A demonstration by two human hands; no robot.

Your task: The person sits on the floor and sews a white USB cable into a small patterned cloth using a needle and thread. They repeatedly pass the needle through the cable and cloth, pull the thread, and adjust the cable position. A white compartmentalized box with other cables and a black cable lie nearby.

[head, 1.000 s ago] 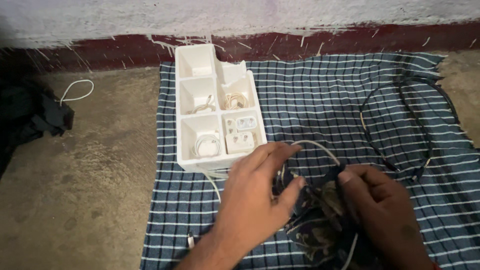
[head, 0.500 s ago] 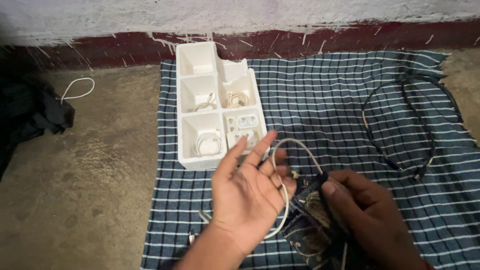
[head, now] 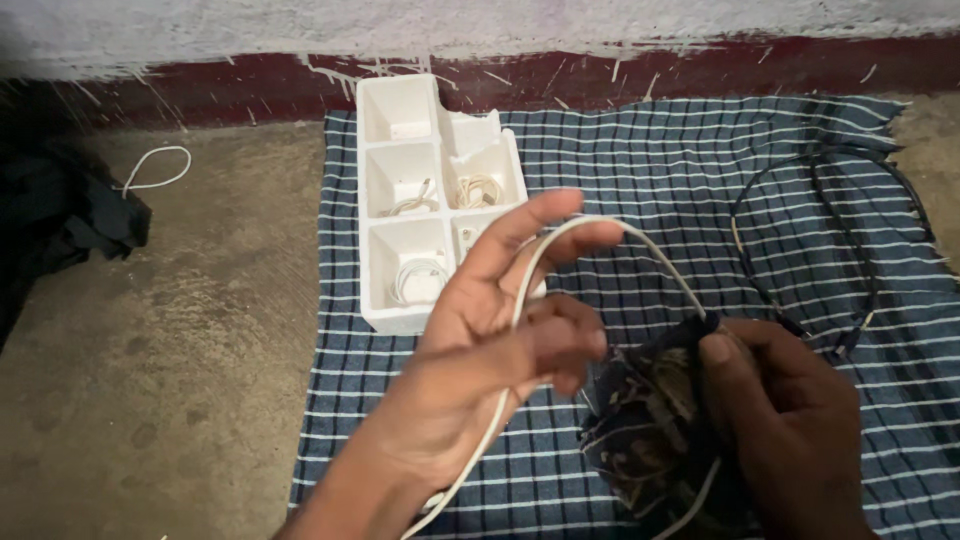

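Your left hand is raised above the cloth with the palm turned up toward you. Its fingers are spread and only loosely curled: the index and middle fingers stretch up and to the right, the lower fingers bend in toward the palm. A white cable is draped across them rather than pinched; it runs up along the palm from your wrist, arches over the two outstretched fingers and drops down to the right. Your forearm comes in from the bottom edge, angled up and right.

Your right hand sits low near the bottom right corner of the cloth, knuckles up, fingers closed on the top edge of a dark patterned pouch. The thumb presses on the pouch rim just where the white cable goes in. A further stretch of that cable shows below the pouch.

Beyond your left hand, a white foam tray with several compartments lies at the cloth's far left corner, with coiled white cables and plugs inside. A black cable loops over the cloth's right side. The cloth lies on a concrete floor, where a small white cord and dark fabric lie off to the left.
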